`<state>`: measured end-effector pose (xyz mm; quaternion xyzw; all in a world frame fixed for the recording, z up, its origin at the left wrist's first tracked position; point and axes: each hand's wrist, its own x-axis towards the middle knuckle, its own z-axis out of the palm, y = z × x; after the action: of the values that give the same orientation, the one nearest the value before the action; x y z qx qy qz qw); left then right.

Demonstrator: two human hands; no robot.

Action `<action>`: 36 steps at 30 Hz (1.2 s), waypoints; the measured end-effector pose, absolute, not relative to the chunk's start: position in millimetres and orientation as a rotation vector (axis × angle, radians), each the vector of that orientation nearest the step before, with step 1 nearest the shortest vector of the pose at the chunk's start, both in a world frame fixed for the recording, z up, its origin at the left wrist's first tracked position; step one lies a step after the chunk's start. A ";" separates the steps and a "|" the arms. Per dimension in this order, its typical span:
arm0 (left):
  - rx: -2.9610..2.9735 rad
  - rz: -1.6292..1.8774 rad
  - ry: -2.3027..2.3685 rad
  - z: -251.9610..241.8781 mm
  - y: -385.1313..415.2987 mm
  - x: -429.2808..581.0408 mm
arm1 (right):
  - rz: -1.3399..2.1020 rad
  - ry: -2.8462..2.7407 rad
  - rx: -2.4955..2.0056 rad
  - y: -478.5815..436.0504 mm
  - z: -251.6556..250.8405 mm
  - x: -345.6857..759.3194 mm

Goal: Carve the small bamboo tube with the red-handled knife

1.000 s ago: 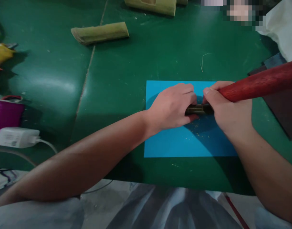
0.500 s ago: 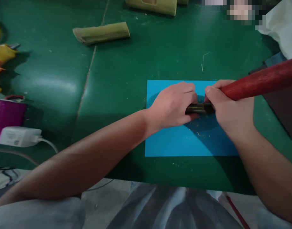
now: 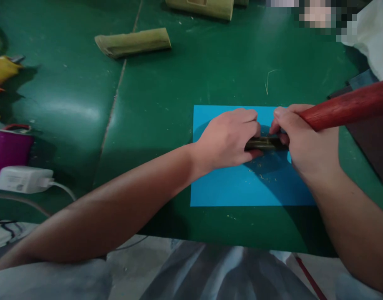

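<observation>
My left hand (image 3: 230,135) is wrapped round a short, dark piece of bamboo (image 3: 263,143), holding it down over a blue sheet (image 3: 229,187). In my right hand (image 3: 312,139) is a tool with a thick red wooden handle (image 3: 351,108). The handle slants up to the right between thumb and fingers; its working end is hidden behind my fingers, so its kind does not show. My right fingertips are at the bamboo's right end. Small pale shavings (image 3: 263,177) lie scattered on the sheet just below the bamboo.
On the green table (image 3: 154,104) lie a cut bamboo piece (image 3: 133,43) and a thicker bamboo section (image 3: 207,8) with a notch. At left are a purple box (image 3: 11,154), a white charger (image 3: 24,179) and its cable. A dark flat object (image 3: 369,146) lies at right.
My right hand and the red-handled tool have shifted slightly right along the bamboo, showing more of it. My left hand keeps its hold with hardly any movement.
</observation>
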<state>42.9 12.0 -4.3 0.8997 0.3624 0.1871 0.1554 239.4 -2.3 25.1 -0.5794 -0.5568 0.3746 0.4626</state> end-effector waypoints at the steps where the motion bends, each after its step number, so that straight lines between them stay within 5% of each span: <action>1: 2.576 0.535 1.041 -4.2 11.8 42.7 | 0.936 -1.348 -1.401 -1.9 24.8 239.0; 36: 2.571 0.625 0.981 -3.9 5.9 43.6 | 1.013 -1.303 -1.235 -10.8 29.2 237.1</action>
<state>43.6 5.9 -3.9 0.8995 0.3433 0.2185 0.1592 237.1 -10.8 29.2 -0.5138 -0.5421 0.4214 0.5143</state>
